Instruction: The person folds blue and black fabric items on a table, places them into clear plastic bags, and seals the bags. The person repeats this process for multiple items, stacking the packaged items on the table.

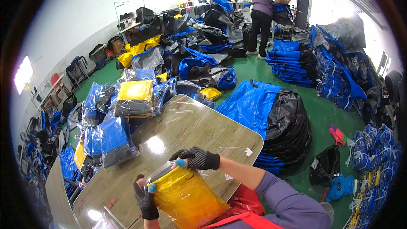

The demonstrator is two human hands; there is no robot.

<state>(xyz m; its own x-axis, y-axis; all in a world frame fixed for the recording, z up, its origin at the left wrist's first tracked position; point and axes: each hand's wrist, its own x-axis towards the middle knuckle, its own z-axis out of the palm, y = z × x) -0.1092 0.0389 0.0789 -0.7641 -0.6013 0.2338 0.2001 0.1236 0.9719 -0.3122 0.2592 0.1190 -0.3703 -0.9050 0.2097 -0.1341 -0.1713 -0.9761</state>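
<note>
A folded yellow sheet in a clear plastic bag is tilted over the near edge of the table, against my red apron. My left hand, in a dark glove with bare fingertips and blue wraps on the fingers, grips the bag's upper left corner. Gloved the same way, my right hand is closed on the upper right corner. Something dark grey shows inside the bag's top edge, between the hands.
Bagged yellow and blue bundles are piled on the table's far left. A tall stack of blue and black sheets stands right of it. Beyond, a person stands by heaped material. Tied blue bundles lie at far right.
</note>
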